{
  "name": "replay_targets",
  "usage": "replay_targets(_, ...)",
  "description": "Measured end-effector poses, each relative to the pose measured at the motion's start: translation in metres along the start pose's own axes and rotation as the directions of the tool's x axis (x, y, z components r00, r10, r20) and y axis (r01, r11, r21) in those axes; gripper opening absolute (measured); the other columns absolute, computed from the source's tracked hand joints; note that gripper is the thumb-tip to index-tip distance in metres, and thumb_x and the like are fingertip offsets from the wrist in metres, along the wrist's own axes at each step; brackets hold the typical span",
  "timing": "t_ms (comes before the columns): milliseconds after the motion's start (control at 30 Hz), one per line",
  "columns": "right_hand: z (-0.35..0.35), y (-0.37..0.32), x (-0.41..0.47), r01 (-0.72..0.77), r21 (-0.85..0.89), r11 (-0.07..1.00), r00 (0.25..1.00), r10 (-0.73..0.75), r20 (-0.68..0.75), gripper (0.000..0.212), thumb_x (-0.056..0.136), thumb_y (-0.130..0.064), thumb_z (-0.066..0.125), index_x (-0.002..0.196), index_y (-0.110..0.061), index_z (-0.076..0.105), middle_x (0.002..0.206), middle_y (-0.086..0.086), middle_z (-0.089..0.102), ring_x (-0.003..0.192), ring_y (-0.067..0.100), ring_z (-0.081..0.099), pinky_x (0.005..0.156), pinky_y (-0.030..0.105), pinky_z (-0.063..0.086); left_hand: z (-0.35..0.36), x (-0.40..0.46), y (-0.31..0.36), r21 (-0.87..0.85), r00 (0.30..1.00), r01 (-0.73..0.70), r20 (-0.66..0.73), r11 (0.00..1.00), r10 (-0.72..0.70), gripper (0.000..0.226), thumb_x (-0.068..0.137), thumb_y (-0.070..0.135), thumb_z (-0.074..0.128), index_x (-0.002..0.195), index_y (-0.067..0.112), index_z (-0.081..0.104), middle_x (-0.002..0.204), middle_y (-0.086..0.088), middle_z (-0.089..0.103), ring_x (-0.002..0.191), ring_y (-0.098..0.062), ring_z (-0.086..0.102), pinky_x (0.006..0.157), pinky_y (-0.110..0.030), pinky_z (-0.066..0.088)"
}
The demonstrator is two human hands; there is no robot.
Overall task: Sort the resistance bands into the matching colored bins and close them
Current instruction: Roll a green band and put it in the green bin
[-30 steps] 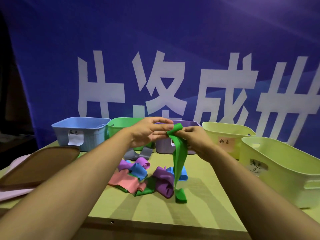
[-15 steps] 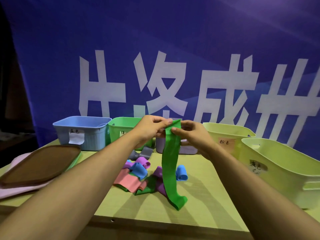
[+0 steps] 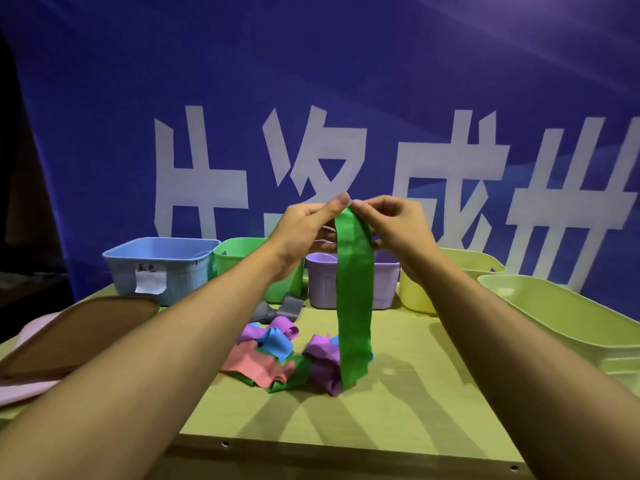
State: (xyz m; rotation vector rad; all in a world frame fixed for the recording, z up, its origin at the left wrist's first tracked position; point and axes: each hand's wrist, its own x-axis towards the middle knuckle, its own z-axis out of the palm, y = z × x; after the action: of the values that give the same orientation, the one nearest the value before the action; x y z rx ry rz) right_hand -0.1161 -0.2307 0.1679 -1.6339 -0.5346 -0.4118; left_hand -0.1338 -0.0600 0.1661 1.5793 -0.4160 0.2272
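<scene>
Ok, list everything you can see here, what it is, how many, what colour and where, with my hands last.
held green band: one, green, hanging straight down from both hands over the pile
band pile: several loose bands, purple, blue, pink, green, table middle
grey band: one, grey, just behind the pile
blue bin: one, back left, paper label on its front
green bin: one, right of the blue bin
purple bin: one, back middle
yellow-green bins: two, back right and right edge
lids: brown on top of pink, left edge
table: one, yellow-green top
banner: blue with white characters, behind
left hand: pinches the band's top
right hand: pinches the band's top
</scene>
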Motion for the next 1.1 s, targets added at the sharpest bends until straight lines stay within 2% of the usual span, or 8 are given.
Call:
replay_targets(167,-0.001,-0.008,-0.005,0.07,0.055,0.996,0.997,-0.069,-0.018,0.013,0.095,-0.03,0.071,0.094,-0.018,0.076,0.083,-0.001,0.077,0.08,0.015,0.075,0.063,0.032,0.061,0.0,-0.002,0.009,-0.012,0.997,-0.063,0.04,0.998,0.064,0.024,0.1,0.027,0.064,0.111,0.007,0.072,0.102,-0.014,0.077,0.093,-0.029,0.076,0.071,-0.03,0.06)
replay_targets(367,-0.003,0.0,-0.012,0.046,0.144,0.988,0.999,-0.049,0.017,0.014,0.094,-0.027,0.072,0.096,-0.013,0.077,0.087,0.006,0.077,0.083,0.023,0.074,0.073,0.045,0.062,-0.002,-0.001,-0.005,-0.03,0.996,-0.052,0.065,0.998,0.054,0.031,0.1,0.03,0.064,0.112,0.003,0.072,0.111,-0.024,0.074,0.098,-0.037,0.071,0.087,-0.044,0.059)
replay_targets(500,0.0,0.034,-0.015,-0.023,0.113,0.993,1.0,0.021,0.013,0.019,0.094,-0.028,0.072,0.099,-0.01,0.077,0.089,0.009,0.077,0.081,0.021,0.073,0.07,0.038,0.061,0.002,0.001,-0.034,-0.019,0.999,0.013,0.039,1.0,-0.013,0.017,0.1,0.024,0.064,0.101,0.01,0.074,0.095,-0.012,0.077,0.081,-0.02,0.074,0.064,-0.025,0.057)
replay_targets(600,0.002,0.064,-0.017,-0.065,0.059,0.996,0.998,0.064,0.012,0.02,0.095,-0.03,0.071,0.101,-0.012,0.076,0.088,0.004,0.078,0.08,0.014,0.074,0.064,0.029,0.06,0.003,0.006,-0.06,0.036,0.999,0.049,0.019,0.998,-0.05,0.014,0.099,0.021,0.066,0.102,0.01,0.074,0.093,-0.01,0.077,0.073,-0.016,0.074,0.059,-0.021,0.055)
replay_targets(700,0.003,0.092,-0.014,-0.091,0.064,0.994,0.996,0.091,0.007,0.015,0.096,-0.028,0.07,0.099,-0.014,0.076,0.086,0.0,0.078,0.08,0.01,0.074,0.066,0.026,0.057,0.004,0.015,-0.084,0.073,0.999,0.054,-0.013,0.996,-0.053,0.015,0.098,0.014,0.067,0.108,0.004,0.072,0.089,-0.008,0.075,0.068,-0.01,0.072,0.058,-0.02,0.055)
replay_targets(800,0.007,0.118,-0.008,-0.11,0.093,0.99,0.994,0.111,-0.004,0.012,0.096,-0.025,0.07,0.095,-0.015,0.077,0.086,0.001,0.078,0.082,0.01,0.073,0.069,0.027,0.058,0.005,0.025,-0.109,0.086,0.998,0.054,-0.037,0.995,-0.051,0.013,0.097,0.014,0.068,0.104,0.003,0.073,0.086,-0.004,0.075,0.075,-0.008,0.073,0.064,-0.021,0.058)
replay_targets(967,0.015,0.165,-0.004,-0.149,0.145,0.978,0.988,0.155,-0.028,0.015,0.096,-0.023,0.07,0.101,-0.01,0.077,0.094,0.006,0.078,0.094,0.019,0.075,0.077,0.032,0.062,0.007,0.042,-0.159,0.121,0.99,0.054,-0.133,0.991,-0.037,0.026,0.095,0.038,0.071,0.091,0.013,0.08,0.089,-0.006,0.08,0.086,-0.019,0.073,0.084,-0.041,0.059)
replay_targets(1100,0.02,0.196,-0.005,-0.169,0.169,0.971,0.985,0.174,-0.015,0.018,0.096,-0.025,0.07,0.105,-0.011,0.076,0.098,0.005,0.078,0.094,0.019,0.075,0.073,0.026,0.059,0.007,0.051,-0.188,0.166,0.981,0.037,-0.192,0.985,-0.004,0.02,0.095,0.033,0.071,0.083,0.02,0.078,0.079,-0.002,0.077,0.074,-0.015,0.071,0.069,-0.034,0.057)
